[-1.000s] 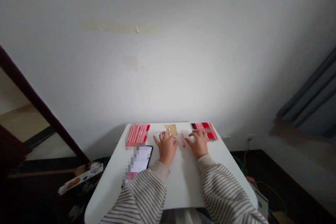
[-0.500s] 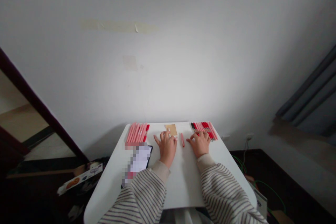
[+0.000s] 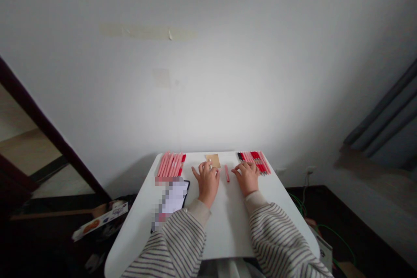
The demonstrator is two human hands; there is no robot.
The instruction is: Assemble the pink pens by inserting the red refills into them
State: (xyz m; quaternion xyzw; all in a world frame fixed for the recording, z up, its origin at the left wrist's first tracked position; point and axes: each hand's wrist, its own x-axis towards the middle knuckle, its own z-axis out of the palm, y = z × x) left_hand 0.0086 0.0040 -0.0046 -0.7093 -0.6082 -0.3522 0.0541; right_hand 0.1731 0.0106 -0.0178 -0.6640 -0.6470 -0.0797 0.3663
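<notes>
My left hand (image 3: 207,182) rests on the white table (image 3: 224,226), fingers spread and bent, beside a small brown paper square (image 3: 214,160). To the right, my right hand (image 3: 248,180) has its fingers apart over the table, close to the near end of a row of pink and red pens (image 3: 257,157). A single short pink pen-like piece (image 3: 227,173) with a red end lies between the two hands, touched by neither. I see nothing held in either hand, though the undersides of the fingers are hidden.
At the table's far left lies a bundle of pink pen-like sticks (image 3: 169,164) with red pieces beside it. A phone (image 3: 174,200), partly blurred out, lies nearer on the left. The wall (image 3: 215,108) stands directly behind the table. Green cables (image 3: 337,232) run over the floor at right.
Almost nothing differs. The whole view has shifted very slightly, and both hands stay in place on either side of the short pink piece.
</notes>
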